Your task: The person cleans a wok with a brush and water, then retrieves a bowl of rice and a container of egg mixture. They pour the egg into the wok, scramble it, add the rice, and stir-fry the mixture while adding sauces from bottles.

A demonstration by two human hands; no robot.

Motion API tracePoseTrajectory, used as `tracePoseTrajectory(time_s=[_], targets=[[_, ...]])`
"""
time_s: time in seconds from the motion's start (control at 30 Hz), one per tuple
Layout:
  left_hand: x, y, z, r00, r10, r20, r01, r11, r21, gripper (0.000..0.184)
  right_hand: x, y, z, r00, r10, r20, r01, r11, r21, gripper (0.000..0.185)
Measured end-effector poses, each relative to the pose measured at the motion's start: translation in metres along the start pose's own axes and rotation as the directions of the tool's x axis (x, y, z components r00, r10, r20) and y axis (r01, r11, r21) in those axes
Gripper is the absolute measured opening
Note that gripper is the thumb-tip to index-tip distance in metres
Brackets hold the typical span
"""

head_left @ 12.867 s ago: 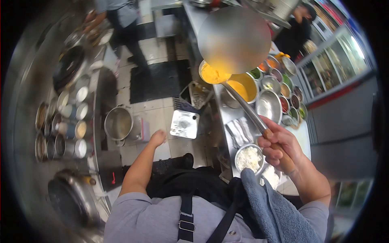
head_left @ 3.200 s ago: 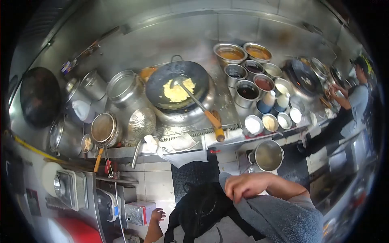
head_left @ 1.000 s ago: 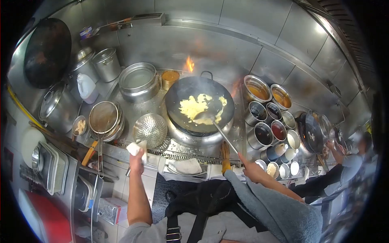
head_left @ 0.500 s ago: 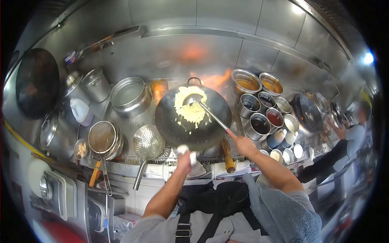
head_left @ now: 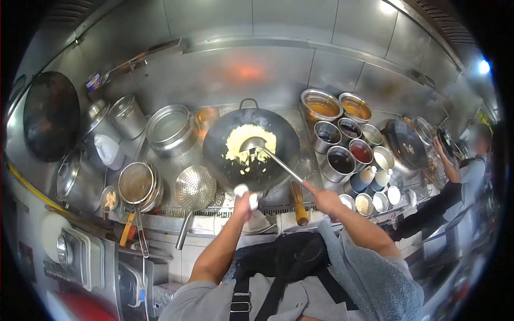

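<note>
Where the egg (head_left: 261,131) lies: heaped inside the wok (head_left: 218,152), against the ladle (head_left: 253,143).
Left hand (head_left: 244,206): holding a white cloth (head_left: 241,190) at the wok's near rim.
Right hand (head_left: 325,200): gripping the ladle's handle.

I wear a grey short-sleeved shirt (head_left: 195,300), black straps (head_left: 274,297) with a metal buckle (head_left: 240,307) at left, and a blue-grey towel (head_left: 372,275) at right.

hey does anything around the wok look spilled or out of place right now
Nothing looks plainly spilled or damaged. A few yellow bits lie apart from the main heap, but inside the wok. The one odd sight is an orange glow on the back wall, perhaps reflected flame.
</note>
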State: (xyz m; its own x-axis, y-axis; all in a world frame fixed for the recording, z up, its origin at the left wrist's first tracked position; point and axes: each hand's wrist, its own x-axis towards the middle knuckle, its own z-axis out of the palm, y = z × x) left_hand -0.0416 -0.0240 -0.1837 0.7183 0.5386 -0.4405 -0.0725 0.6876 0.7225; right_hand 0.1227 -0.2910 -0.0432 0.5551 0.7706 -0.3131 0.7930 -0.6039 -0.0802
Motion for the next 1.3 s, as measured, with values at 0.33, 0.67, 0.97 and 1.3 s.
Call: tracePoseTrajectory(time_s=[0.33,0.67,0.97,1.3], targets=[[0.02,0.06,0.038,0.994,-0.08,-0.077,0.08,0.997,0.003,0.022,-0.081,0.045,-0.07,0.985,-0.167,0.054,0.143,0.942,0.304,0.072],[-0.123,0.029,-0.092,0.993,-0.018,-0.115,0.031,0.993,0.117,0.049,0.111,0.063,-0.042,0.965,-0.178,-0.192,0.241,0.889,0.389,0.079],[-0.153,0.029,-0.132,0.945,0.134,-0.297,-0.1,0.987,0.128,0.055,0.086,-0.037,-0.049,0.984,-0.167,0.063,0.057,0.63,0.774,0.076],[-0.082,0.021,-0.195,0.864,0.444,-0.238,-0.357,0.873,0.332,0.051,0.088,-0.022,-0.014,0.864,-0.375,0.335,-0.433,-0.214,0.876,0.07]])
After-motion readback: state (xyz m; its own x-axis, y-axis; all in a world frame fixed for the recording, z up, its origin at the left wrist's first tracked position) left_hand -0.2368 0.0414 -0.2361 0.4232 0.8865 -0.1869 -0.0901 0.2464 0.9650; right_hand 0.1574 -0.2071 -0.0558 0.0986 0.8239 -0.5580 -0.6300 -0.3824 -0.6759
